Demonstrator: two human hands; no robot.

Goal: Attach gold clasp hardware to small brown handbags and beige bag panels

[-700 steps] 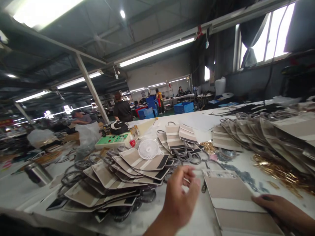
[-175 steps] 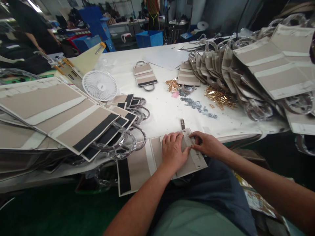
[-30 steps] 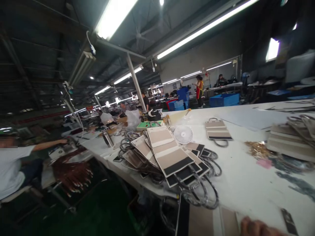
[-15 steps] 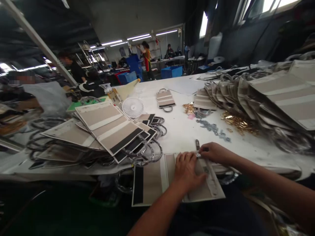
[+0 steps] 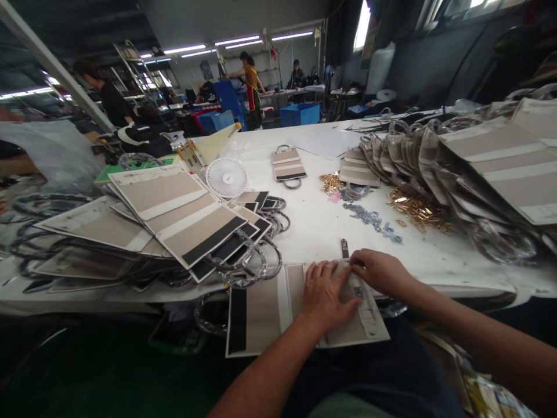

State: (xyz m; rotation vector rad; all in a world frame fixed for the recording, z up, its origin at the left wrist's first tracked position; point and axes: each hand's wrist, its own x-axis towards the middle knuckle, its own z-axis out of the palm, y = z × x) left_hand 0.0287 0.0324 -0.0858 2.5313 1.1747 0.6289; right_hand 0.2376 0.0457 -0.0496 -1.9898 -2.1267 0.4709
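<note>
A beige bag panel (image 5: 262,313) with white strips and a black band lies open at the table's front edge. On its right half my left hand (image 5: 326,293) rests flat, fingers spread. My right hand (image 5: 376,270) is closed at the panel's top edge, its fingertips pinched near my left index finger; what they hold is too small to make out. Just beyond that edge, a small dark strap with a metal piece (image 5: 344,248) sticks out onto the white table (image 5: 313,232).
Stacked bag panels (image 5: 178,215) with wrapped handles lie left, more (image 5: 500,162) at right. Gold parts (image 5: 418,210) and grey metal plates (image 5: 369,217) are scattered right of centre. A white fan (image 5: 227,177) and a small bag (image 5: 289,164) stand farther back. People work behind.
The view has shifted slightly, so the table things appear a little farther left and higher. My right fingertips have moved closer to my left index finger.
</note>
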